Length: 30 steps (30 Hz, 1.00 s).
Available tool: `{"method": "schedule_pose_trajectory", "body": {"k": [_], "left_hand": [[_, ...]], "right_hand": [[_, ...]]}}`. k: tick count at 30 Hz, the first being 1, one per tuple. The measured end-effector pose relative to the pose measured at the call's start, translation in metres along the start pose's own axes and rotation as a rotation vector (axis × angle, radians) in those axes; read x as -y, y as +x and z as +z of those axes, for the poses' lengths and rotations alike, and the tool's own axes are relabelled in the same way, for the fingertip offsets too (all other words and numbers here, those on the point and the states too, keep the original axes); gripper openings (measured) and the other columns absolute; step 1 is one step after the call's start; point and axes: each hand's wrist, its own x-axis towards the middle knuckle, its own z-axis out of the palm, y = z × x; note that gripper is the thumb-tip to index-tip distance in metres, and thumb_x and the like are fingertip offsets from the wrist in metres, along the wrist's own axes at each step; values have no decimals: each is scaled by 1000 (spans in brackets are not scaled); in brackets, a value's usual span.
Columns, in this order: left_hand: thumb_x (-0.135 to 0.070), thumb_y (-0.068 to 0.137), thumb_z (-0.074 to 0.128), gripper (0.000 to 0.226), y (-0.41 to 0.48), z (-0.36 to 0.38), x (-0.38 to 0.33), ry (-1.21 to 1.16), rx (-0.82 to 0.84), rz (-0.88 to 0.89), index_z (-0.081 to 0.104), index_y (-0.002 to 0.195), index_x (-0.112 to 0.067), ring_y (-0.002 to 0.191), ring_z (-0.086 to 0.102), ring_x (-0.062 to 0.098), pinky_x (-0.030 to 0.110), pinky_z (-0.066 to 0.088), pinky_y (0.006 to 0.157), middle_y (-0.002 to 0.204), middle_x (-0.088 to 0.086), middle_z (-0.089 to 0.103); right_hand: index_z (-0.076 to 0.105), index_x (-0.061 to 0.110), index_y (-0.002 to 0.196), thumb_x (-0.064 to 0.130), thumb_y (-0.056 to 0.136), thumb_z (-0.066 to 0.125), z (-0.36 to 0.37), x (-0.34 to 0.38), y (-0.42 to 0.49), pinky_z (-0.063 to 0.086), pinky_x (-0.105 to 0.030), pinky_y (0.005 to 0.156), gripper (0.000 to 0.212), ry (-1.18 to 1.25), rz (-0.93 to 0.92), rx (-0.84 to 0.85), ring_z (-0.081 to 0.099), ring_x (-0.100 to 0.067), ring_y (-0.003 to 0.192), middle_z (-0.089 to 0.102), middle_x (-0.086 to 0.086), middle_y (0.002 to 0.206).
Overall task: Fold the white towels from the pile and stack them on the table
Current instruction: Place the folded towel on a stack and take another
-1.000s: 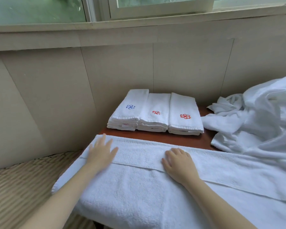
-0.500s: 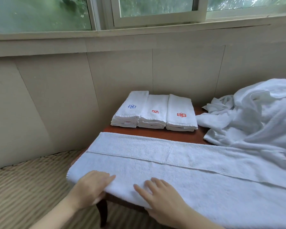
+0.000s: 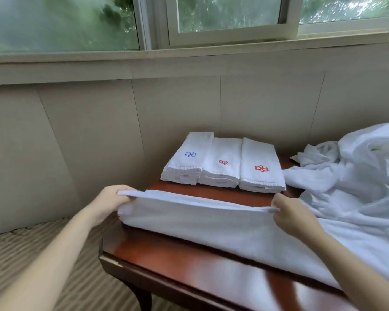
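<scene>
A long white towel lies across the red-brown wooden table, its near edge lifted off the tabletop. My left hand pinches that raised edge at the towel's left end. My right hand pinches the same edge further right. Behind the towel, three stacks of folded white towels sit side by side at the back of the table, one with a blue flower emblem and two with red ones. A loose pile of white towels is heaped on the right.
A beige panelled wall and a window sill run behind the table. Woven striped flooring lies to the left below the table's rounded front corner. The towel pile covers the table's right side.
Both hands moved from pressing flat on the towel to its near edge, gripped it and lifted it up and away from me. The bare front of the tabletop now shows.
</scene>
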Motion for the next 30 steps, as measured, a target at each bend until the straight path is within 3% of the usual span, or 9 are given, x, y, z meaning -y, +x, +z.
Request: {"method": "schedule_pose_trajectory", "body": {"k": [3, 7, 10, 13, 16, 19, 22, 26, 30], "left_hand": [[-7, 92, 59, 8, 45, 36, 17, -141, -106, -169, 67, 92, -6, 78, 59, 21, 30, 46, 71, 89, 11, 67], [-31, 96, 45, 23, 91, 64, 35, 602, -189, -251, 61, 97, -15, 98, 57, 27, 29, 39, 75, 101, 5, 63], [-34, 100, 38, 34, 105, 72, 35, 744, -197, -226, 53, 122, -14, 112, 53, 29, 32, 39, 83, 127, 7, 56], [-26, 97, 43, 17, 99, 54, 22, 531, -82, -137, 56, 90, -16, 86, 52, 18, 29, 38, 70, 98, 2, 61], [-32, 89, 44, 24, 70, 7, -10, 500, 209, -195, 65, 78, -26, 64, 57, 6, 24, 44, 62, 75, -10, 65], [-35, 90, 45, 27, 57, -15, -20, 635, 337, -245, 70, 95, -31, 89, 66, 12, 30, 49, 83, 95, -10, 71], [-22, 94, 47, 20, 68, 9, -9, 588, 187, -202, 55, 80, -11, 73, 52, 18, 30, 39, 69, 83, 0, 59], [-16, 95, 45, 24, 84, 48, 14, 484, -32, -150, 40, 72, -13, 71, 37, 19, 29, 28, 66, 76, 5, 43], [-29, 99, 38, 25, 96, 59, 32, 644, -157, -231, 53, 90, -11, 94, 54, 29, 34, 41, 78, 108, 12, 60]], "right_hand": [[41, 11, 114, 8, 89, 39, 16, -7, 34, 42, -32, 73, 25, -40, -10, 62, 57, -32, 102, 58, -13, 115], [38, 17, 114, 26, 94, 40, 55, -20, 45, 45, -33, 82, 23, -88, -45, 118, 58, -28, 104, 54, -6, 116], [37, 22, 111, 44, 94, 45, 61, -28, 48, 44, -32, 77, 29, -24, -58, 80, 59, -24, 102, 55, 1, 113], [37, 24, 120, 38, 96, 45, 56, -34, 45, 46, -32, 75, 29, -31, -151, 42, 60, -22, 102, 53, 7, 121], [51, 30, 101, 30, 95, 52, 43, -39, 41, 43, -30, 63, 6, 231, -230, 63, 58, -11, 71, 62, 12, 85], [55, 30, 70, 33, 92, 57, 18, -37, 46, 32, -24, 52, 22, 473, -225, 403, 37, -6, 51, 49, 10, 56], [51, 28, 66, 27, 93, 55, 28, -26, 64, 38, -15, 55, 27, 212, -186, 351, 51, -5, 61, 55, 11, 63], [47, 20, 85, 30, 98, 41, 57, -17, 71, 45, -32, 71, 18, 4, -36, 202, 54, -23, 84, 55, 2, 89], [38, 17, 89, 30, 99, 31, 60, -16, 65, 35, -33, 60, 18, -56, -55, 132, 48, -25, 74, 49, 0, 83]]}}
